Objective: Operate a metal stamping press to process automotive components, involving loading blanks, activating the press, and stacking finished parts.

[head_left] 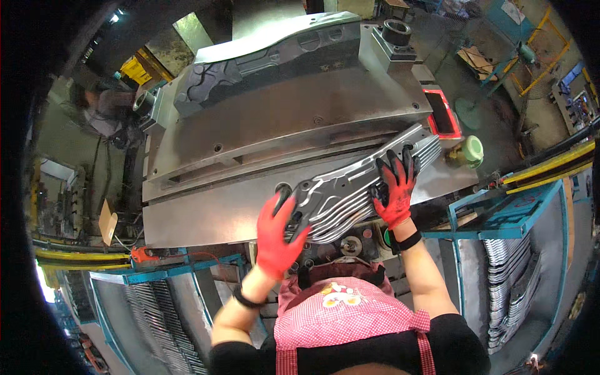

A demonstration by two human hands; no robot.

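A stack of several long pressed sheet-metal parts (340, 195) slants across the near edge of the press bed (194, 215), its right end farther away. My left hand (279, 234), in a red glove with black fingertips, grips the stack's left end with fingers curled over it. Over the right part of the stack, my right hand (395, 184) in the same kind of glove spreads its fingers across the top and side. Both thumbs are partly hidden.
A large die block (275, 69) with a shaped form stands behind the bed. Blue-framed racks of similar parts flank me, left (165, 325) and right (509, 294). A control panel (350, 245) lies below the stack. At far left a person (112, 115) is nearby.
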